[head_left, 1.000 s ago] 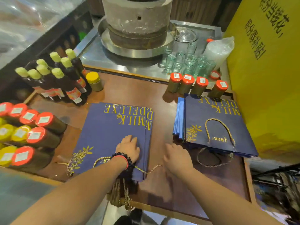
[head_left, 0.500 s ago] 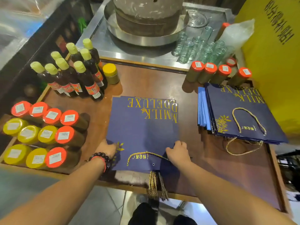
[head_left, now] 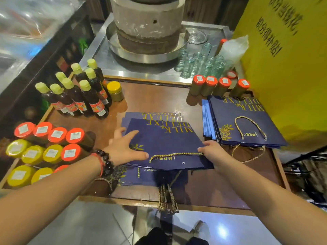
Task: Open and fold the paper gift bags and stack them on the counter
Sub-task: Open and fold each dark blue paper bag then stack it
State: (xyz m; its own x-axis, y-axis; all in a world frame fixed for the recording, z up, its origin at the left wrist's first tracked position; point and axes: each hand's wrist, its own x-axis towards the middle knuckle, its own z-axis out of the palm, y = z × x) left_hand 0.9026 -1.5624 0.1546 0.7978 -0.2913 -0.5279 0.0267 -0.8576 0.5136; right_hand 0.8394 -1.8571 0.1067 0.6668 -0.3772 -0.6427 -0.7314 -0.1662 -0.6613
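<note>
While gold cord handles dangle over the near edge of the brown wooden counter, both hands meet the topmost flat navy paper gift bag printed in gold lettering. Spread wide, the left hand lies with straight fingers across the bag's left side, a dark bead bracelet at its wrist. At the bag's right edge the right hand pinches the paper with curled fingers, lifting it off more navy bags beneath. Just beyond to the right lies a second stack of flat navy bags. Farther left stand dark sauce bottles with pale green caps; behind, a grey stone mill.
</note>
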